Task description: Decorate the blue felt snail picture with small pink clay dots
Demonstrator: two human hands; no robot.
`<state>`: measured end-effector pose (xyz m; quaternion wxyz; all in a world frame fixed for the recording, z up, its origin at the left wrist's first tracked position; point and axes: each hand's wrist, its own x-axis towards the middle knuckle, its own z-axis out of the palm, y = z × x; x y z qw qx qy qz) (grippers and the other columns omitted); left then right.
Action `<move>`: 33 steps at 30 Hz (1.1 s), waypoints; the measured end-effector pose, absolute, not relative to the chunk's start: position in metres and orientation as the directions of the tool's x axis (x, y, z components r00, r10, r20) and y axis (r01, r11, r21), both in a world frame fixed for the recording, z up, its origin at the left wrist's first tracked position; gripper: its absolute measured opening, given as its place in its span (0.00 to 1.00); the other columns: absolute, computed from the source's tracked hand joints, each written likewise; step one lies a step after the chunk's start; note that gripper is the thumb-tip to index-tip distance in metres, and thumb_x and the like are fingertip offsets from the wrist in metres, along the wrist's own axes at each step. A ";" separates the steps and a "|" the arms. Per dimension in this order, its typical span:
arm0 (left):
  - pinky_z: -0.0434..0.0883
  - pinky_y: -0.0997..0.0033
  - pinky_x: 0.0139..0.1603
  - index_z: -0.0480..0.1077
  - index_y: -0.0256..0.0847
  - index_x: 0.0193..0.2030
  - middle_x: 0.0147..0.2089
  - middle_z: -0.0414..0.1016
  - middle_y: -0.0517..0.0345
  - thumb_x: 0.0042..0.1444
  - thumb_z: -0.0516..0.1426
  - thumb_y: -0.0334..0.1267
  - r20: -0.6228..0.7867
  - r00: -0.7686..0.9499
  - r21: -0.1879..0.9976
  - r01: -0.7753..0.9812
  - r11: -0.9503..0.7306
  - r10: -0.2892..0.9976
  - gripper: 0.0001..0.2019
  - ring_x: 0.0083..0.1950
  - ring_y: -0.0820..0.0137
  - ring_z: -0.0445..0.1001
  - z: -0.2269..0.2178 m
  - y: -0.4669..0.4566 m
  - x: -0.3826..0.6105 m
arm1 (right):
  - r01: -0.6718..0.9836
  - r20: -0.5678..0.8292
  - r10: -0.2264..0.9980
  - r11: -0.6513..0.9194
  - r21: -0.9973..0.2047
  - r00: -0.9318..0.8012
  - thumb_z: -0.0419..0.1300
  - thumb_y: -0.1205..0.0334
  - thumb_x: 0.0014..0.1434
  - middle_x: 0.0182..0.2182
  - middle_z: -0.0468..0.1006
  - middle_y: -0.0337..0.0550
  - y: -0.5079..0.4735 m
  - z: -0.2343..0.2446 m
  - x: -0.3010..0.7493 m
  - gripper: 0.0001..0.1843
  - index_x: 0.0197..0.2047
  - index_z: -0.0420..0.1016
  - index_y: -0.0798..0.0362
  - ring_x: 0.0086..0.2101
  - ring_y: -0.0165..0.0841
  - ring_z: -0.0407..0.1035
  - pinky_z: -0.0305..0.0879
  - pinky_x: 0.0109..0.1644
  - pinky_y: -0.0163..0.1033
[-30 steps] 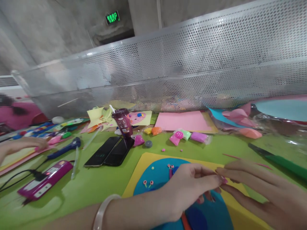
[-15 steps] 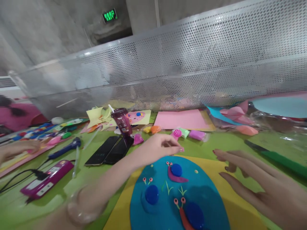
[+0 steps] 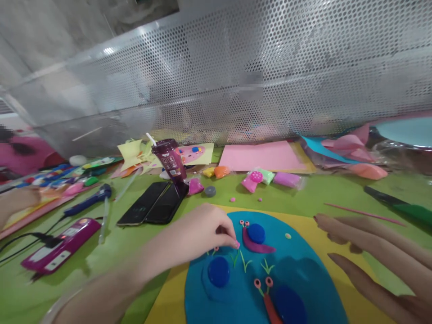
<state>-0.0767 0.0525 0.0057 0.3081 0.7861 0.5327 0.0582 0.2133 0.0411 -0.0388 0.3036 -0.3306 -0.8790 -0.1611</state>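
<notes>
A blue oval sheet (image 3: 303, 270) lies on a yellow sheet (image 3: 303, 227) and carries clay snails with blue shells (image 3: 256, 234) and small green grass marks (image 3: 241, 261). My left hand (image 3: 202, 231) pinches its fingertips together on the blue oval, just left of the purple snail. What sits in the pinch is too small to make out. My right hand (image 3: 374, 256) hovers over the oval's right side with long fingers stretched out and apart, holding nothing.
Two black phones (image 3: 153, 208), a purple cup with a straw (image 3: 171, 159), clay packets (image 3: 270, 178), pink paper (image 3: 261, 156), a purple power bank with cable (image 3: 57, 246) and a green-handled tool (image 3: 401, 206) lie on the green table. Another person's hand (image 3: 15, 200) rests at far left. A perforated metal screen (image 3: 236, 81) rises behind.
My left hand drew back from the table beyond the oval and came down onto the blue sheet beside the purple snail. My right hand stays spread. The view tilted downward.
</notes>
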 end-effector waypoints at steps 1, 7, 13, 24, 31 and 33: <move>0.63 0.75 0.31 0.77 0.44 0.31 0.32 0.76 0.60 0.53 0.57 0.45 -0.223 0.431 0.538 0.802 -0.258 0.874 0.10 0.33 0.71 0.71 0.005 0.052 -0.076 | 0.673 0.640 0.472 0.733 0.097 -0.606 0.46 0.59 0.65 0.52 0.67 0.32 0.041 -0.039 0.213 0.25 0.64 0.49 0.41 0.47 0.34 0.67 0.71 0.36 0.35; 0.64 0.75 0.34 0.78 0.45 0.32 0.33 0.78 0.61 0.54 0.57 0.42 -0.222 0.423 0.520 0.813 -0.260 0.878 0.08 0.35 0.70 0.73 0.004 0.048 -0.067 | 0.668 0.658 0.449 0.736 0.112 -0.605 0.45 0.60 0.65 0.53 0.66 0.30 0.037 -0.039 0.213 0.25 0.65 0.49 0.42 0.48 0.35 0.66 0.70 0.41 0.36; 0.64 0.74 0.35 0.78 0.45 0.31 0.33 0.79 0.62 0.54 0.57 0.40 -0.208 0.396 0.469 0.843 -0.264 0.895 0.08 0.34 0.70 0.74 0.006 0.045 -0.063 | 0.686 0.635 0.469 0.715 0.135 -0.614 0.44 0.60 0.65 0.54 0.65 0.30 0.038 -0.040 0.215 0.25 0.65 0.48 0.41 0.50 0.36 0.65 0.72 0.40 0.38; 0.64 0.72 0.36 0.78 0.46 0.32 0.34 0.79 0.62 0.55 0.56 0.41 -0.216 0.383 0.441 0.859 -0.260 0.898 0.09 0.36 0.68 0.75 0.005 0.044 -0.065 | 0.646 0.584 0.450 0.743 0.175 -0.676 0.43 0.61 0.64 0.53 0.67 0.33 0.038 -0.042 0.220 0.25 0.64 0.50 0.43 0.49 0.37 0.65 0.71 0.43 0.38; 0.65 0.72 0.37 0.77 0.45 0.33 0.34 0.79 0.62 0.56 0.55 0.42 -0.205 0.370 0.420 0.869 -0.260 0.906 0.10 0.36 0.68 0.75 0.006 0.045 -0.067 | 0.629 0.571 0.433 0.751 0.200 -0.698 0.42 0.62 0.64 0.55 0.64 0.33 0.039 -0.044 0.223 0.26 0.65 0.49 0.44 0.51 0.37 0.63 0.69 0.47 0.38; 0.65 0.73 0.37 0.77 0.46 0.33 0.34 0.79 0.63 0.55 0.55 0.42 -0.212 0.373 0.420 0.869 -0.260 0.903 0.10 0.36 0.69 0.75 0.007 0.045 -0.066 | 0.635 0.566 0.444 0.749 0.190 -0.694 0.42 0.61 0.64 0.56 0.63 0.34 0.038 -0.045 0.223 0.26 0.65 0.49 0.44 0.51 0.38 0.63 0.70 0.46 0.39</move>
